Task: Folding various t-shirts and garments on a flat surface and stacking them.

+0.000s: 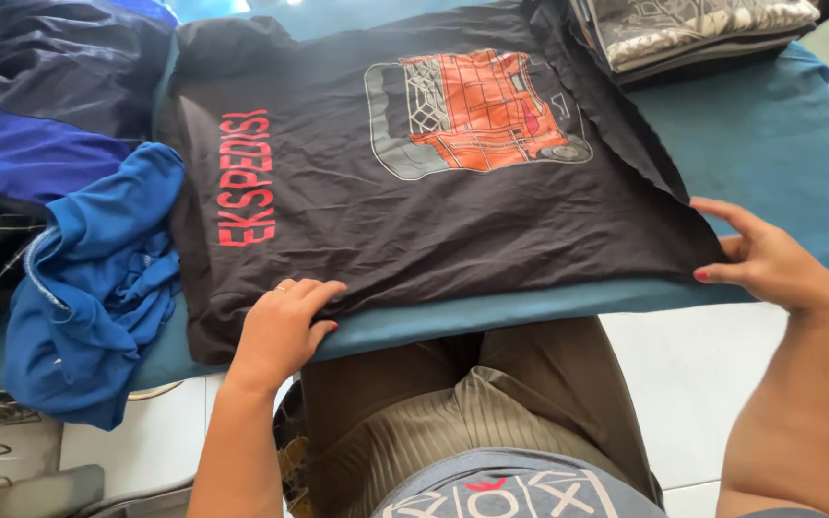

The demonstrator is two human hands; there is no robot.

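**A:** Where is the shirt?

**B:** The black shirt point(405, 211) lies spread flat on the desk point(779, 144), which has a teal cover. It fills most of the desk's near half, printed side up, with an orange truck picture near its far edge and red lettering along its left side.

**A:** What is the left hand doing?

**B:** The left hand point(285, 331) rests on the shirt's near edge, toward the shirt's left corner. The fingers are curled over the cloth at the desk's rim, loosely bent and pressing down. I cannot tell whether cloth is pinched beneath them.

**A:** And the right hand?

**B:** The right hand point(769, 259) is at the shirt's right corner. It is mostly open, fingers stretched out, with the fingertips touching the cloth's edge where it comes to a point. A real grip cannot be made out; it looks more like a flat touch.

**A:** What lies around the shirt?

**B:** Left of the shirt, a crumpled blue garment point(98, 288) hangs over the desk's edge, just touching the shirt's side. Beyond it, farther left of the shirt, sits a dark navy garment point(50, 86). Past the shirt's far right corner there is a stack of folded clothes point(693, 34), the top one grey with a pale pattern. One fold of the shirt reaches up to that stack.
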